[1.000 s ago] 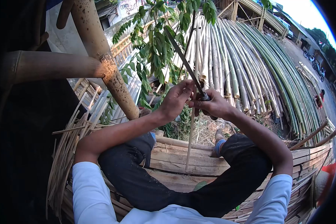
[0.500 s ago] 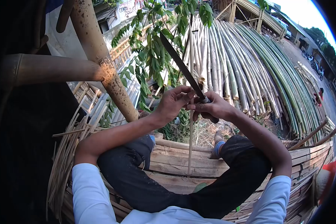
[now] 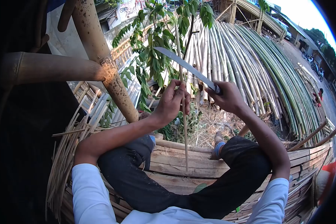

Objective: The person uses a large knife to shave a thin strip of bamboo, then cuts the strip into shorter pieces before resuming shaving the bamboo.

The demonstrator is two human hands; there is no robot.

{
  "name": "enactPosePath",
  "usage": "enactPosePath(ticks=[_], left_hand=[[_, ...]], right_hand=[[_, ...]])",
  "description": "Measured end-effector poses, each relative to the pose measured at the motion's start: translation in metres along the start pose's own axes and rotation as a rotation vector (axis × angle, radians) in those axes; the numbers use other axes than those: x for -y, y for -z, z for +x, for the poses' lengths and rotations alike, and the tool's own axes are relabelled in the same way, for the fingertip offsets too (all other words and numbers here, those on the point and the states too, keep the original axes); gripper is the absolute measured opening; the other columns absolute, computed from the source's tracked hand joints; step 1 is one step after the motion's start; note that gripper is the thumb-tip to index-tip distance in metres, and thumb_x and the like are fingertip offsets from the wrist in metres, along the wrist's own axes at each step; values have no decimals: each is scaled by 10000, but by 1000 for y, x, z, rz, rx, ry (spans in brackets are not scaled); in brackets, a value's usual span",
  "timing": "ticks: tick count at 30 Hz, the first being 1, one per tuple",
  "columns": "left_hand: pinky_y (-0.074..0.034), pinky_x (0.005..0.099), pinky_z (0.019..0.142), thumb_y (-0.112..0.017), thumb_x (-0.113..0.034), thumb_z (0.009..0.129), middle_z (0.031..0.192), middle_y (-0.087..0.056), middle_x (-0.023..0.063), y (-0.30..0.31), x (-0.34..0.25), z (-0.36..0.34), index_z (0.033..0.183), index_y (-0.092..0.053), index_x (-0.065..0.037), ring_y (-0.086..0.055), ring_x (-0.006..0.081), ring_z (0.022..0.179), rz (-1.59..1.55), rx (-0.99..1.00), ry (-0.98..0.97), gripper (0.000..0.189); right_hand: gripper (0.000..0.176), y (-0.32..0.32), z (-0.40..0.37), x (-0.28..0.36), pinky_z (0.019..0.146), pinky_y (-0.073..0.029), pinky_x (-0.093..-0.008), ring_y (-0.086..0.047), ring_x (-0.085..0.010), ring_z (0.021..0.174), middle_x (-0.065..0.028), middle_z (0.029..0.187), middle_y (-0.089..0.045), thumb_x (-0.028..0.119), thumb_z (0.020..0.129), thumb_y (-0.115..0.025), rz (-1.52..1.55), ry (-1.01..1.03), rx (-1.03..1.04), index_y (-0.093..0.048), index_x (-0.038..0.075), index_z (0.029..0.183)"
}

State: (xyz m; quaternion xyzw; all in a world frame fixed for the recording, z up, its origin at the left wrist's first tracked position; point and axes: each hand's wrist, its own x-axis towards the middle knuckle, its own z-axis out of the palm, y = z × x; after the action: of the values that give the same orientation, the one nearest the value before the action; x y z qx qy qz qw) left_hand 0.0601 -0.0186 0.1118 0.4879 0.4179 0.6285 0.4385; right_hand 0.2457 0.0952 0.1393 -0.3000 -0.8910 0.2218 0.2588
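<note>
A thin bamboo strip [image 3: 185,138] stands nearly upright in front of me, its lower end over the wooden slats between my legs. My left hand [image 3: 172,101] pinches it around the middle, thumb uppermost. In my right hand [image 3: 227,96] is a long knife [image 3: 194,71], fingers wrapped round its dark handle. The blade slants up to the left and crosses the strip in this view, above my left hand, its flat side catching the light.
Split bamboo slats [image 3: 183,164] form the platform under me. A thick bamboo post [image 3: 97,56] rises at left, near a leafy branch [image 3: 153,56]. Long bamboo poles [image 3: 246,67] lie stacked ahead. Thin strips [image 3: 69,164] are bundled at left.
My right hand has moved right and slightly up, away from my left hand, and the knife blade has tilted flatter. My left hand and the strip have shifted slightly left.
</note>
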Motion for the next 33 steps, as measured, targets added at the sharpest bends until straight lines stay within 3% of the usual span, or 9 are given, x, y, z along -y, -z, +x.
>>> enactPosePath(ticks=[2,3,7,10,16,33], left_hand=[[-397,226,427,-368,-338,1021,648,-367,-17,-1,2,-1,942,-400,-108,-398,68,476,-48,115,62,246],[-275,204,392,-375,-345,1020,620,-287,-39,-5,0,-2,923,-404,-114,-280,45,462,-38,109,107,252],[-216,203,385,-357,-341,1026,618,-280,-48,-4,6,-4,907,-429,-119,-258,36,455,-50,154,228,262],[-203,207,374,-345,-341,1028,617,-280,-45,-1,5,-7,932,-433,-124,-246,37,442,-78,280,233,253],[-173,211,362,-334,-360,1028,616,-267,-49,-7,-3,-9,974,-425,-142,-227,38,426,-68,236,265,242],[-172,201,345,-321,-319,1035,608,-275,-59,-1,7,-5,937,-400,-147,-217,33,407,-71,178,319,214]], right_hand=[[241,-2,-2,1,489,-436,-356,-577,-215,448,-110,540,-587,237,855,-654,-175,188,-80,-653,12,769],[186,-5,0,-1,504,-453,-370,-601,-255,476,-115,531,-583,209,795,-677,-251,210,-80,-652,31,748],[138,-8,-1,-3,511,-474,-383,-605,-279,484,-99,535,-594,183,720,-690,-311,257,-36,-657,50,732],[116,-5,-1,-2,518,-482,-383,-604,-275,483,-99,535,-594,172,691,-685,-423,215,1,-666,63,726],[114,1,2,-22,536,-494,-388,-612,-277,495,-105,531,-596,134,642,-660,-462,149,-90,-681,65,730],[193,7,1,-61,619,-519,-421,-643,-300,582,-150,614,-635,221,731,-601,-480,-148,-105,-687,48,713]])
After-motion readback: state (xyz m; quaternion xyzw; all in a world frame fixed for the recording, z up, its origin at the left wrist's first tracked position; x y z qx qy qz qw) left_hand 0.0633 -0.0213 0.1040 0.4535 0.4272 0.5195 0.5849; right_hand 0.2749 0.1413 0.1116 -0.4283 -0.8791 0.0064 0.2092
